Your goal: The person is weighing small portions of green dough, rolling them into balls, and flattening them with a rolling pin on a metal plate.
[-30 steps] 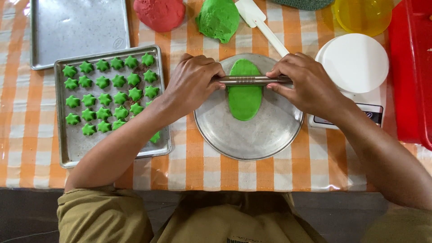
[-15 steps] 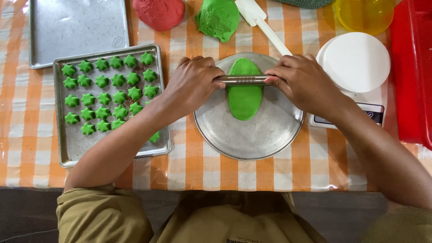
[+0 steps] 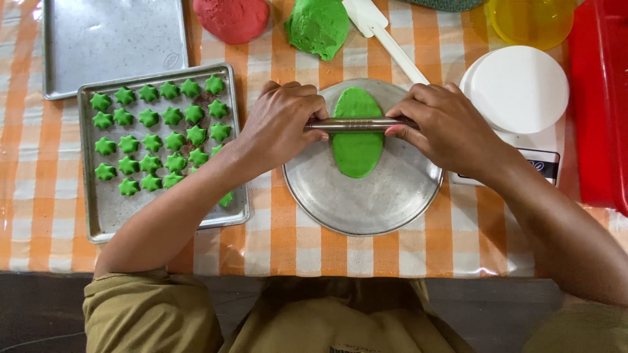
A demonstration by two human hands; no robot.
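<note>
While both hands grip the metal rolling pin (image 3: 358,124) ends, left hand (image 3: 282,124) and right hand (image 3: 445,127) fingers curled shut, green dough (image 3: 356,147) lies flattened mid-plate (image 3: 392,202): likely soft, tearable; lift by edges.

A tray of green dough stars (image 3: 157,140), an empty tray (image 3: 111,42), red dough (image 3: 230,18) and a white scale (image 3: 520,98).
</note>
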